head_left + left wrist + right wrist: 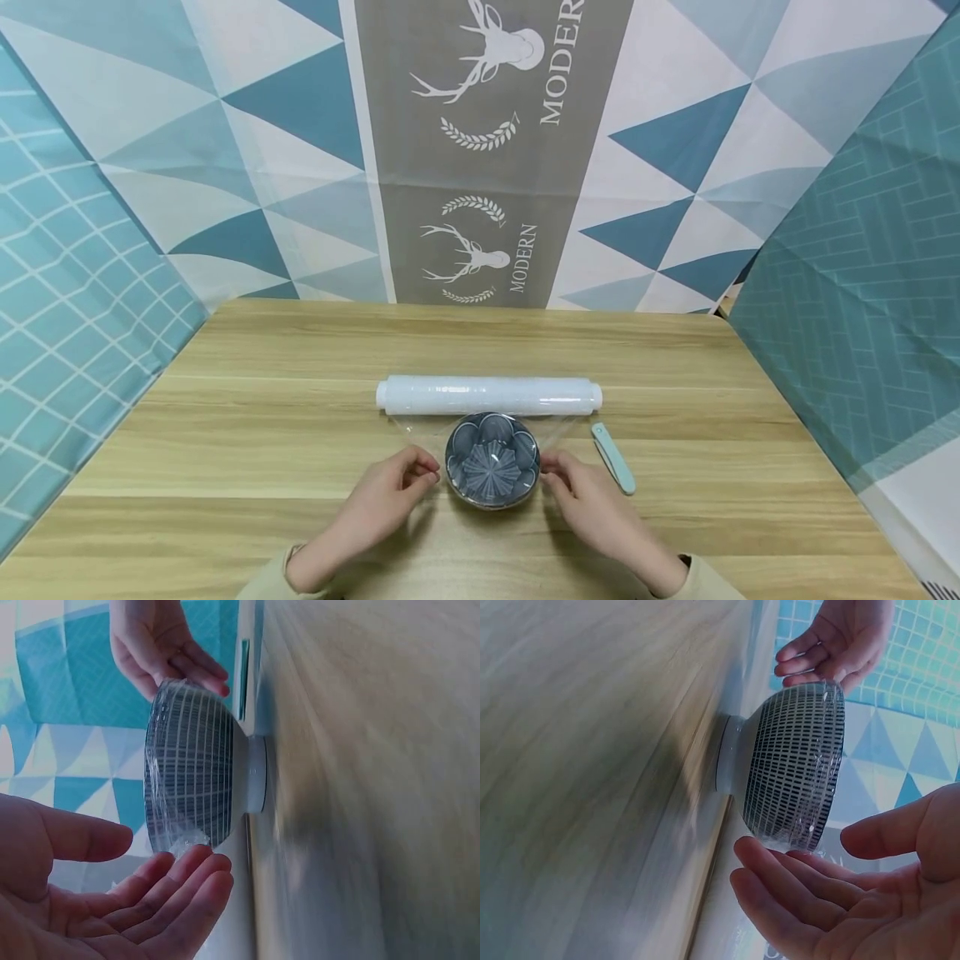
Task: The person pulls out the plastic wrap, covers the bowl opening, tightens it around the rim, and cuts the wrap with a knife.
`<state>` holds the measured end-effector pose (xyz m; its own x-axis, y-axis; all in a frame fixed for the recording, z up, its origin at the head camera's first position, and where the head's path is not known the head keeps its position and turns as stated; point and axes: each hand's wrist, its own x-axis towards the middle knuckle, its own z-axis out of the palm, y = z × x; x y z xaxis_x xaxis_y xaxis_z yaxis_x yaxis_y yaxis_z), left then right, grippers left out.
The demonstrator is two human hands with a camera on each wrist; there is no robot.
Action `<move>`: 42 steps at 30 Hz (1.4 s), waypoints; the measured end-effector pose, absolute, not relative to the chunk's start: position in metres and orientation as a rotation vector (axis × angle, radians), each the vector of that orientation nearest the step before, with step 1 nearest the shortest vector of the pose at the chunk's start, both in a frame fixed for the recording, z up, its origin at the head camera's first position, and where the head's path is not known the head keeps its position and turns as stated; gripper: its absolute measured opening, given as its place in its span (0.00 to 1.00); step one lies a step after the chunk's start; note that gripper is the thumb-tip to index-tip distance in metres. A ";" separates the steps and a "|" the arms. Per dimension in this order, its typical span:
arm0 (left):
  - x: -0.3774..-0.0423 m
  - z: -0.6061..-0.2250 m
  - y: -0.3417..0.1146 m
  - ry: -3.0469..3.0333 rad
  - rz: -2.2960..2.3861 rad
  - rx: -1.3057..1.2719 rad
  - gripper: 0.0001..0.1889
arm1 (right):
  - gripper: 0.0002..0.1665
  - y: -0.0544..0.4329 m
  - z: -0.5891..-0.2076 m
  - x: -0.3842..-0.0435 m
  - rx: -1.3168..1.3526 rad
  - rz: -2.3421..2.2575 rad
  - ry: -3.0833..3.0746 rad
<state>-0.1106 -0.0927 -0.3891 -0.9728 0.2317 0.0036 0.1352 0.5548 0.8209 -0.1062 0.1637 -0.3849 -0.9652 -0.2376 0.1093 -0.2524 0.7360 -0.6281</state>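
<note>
A footed bowl (491, 462) with a dark grid pattern outside and a flower pattern inside stands upright on the table. Clear cling film (161, 761) covers its top and clings down its side. My left hand (393, 492) is at the bowl's left side, fingertips at the film, thumb held apart from the fingers. On the opposite side, my right hand (592, 500) has its fingertips by the film-covered wall, its thumb also apart in the right wrist view. Just behind the bowl lies a roll of cling film (487, 395), with a clear sheet spreading from it toward the bowl.
To the right of the bowl, a pale green folded knife (613, 458) lies on the wooden table (262, 433). Patterned cloths (300, 150) hang behind the table and at both sides.
</note>
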 end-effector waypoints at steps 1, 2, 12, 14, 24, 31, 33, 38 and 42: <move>-0.110 -0.389 -0.092 2.674 1.399 0.337 0.05 | 0.12 0.163 -0.384 -0.106 0.416 1.032 -2.913; -0.110 -0.389 -0.091 2.670 1.397 0.348 0.05 | 0.13 0.163 -0.384 -0.105 0.422 1.008 -2.917; -0.108 -0.387 -0.084 2.743 1.304 0.409 0.01 | 0.16 0.160 -0.383 -0.099 0.579 1.045 -2.973; -0.108 -0.387 -0.084 2.757 1.288 0.426 0.02 | 0.16 0.160 -0.384 -0.099 0.588 1.041 -2.964; -0.106 -0.392 -0.080 2.621 1.374 0.337 0.05 | 0.13 0.164 -0.383 -0.110 0.484 1.065 -2.991; -0.101 -0.401 -0.067 2.169 1.708 0.181 0.17 | 0.05 0.165 -0.385 -0.131 0.375 0.994 -2.948; -0.101 -0.403 -0.065 2.090 1.748 0.153 0.20 | 0.04 0.166 -0.383 -0.137 0.357 0.932 -2.928; -0.098 -0.404 -0.060 1.942 1.793 0.087 0.31 | 0.03 0.169 -0.375 -0.156 0.392 0.852 -2.888; -0.097 -0.406 -0.055 1.864 1.811 0.048 0.34 | 0.04 0.169 -0.371 -0.172 0.519 0.786 -2.858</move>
<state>-0.0969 -0.0546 -0.4063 -0.8558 0.3841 -0.3464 -0.3353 0.0980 0.9370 -0.1721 0.1689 -0.3707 -0.9320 -0.2919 0.2147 -0.3607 0.8048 -0.4713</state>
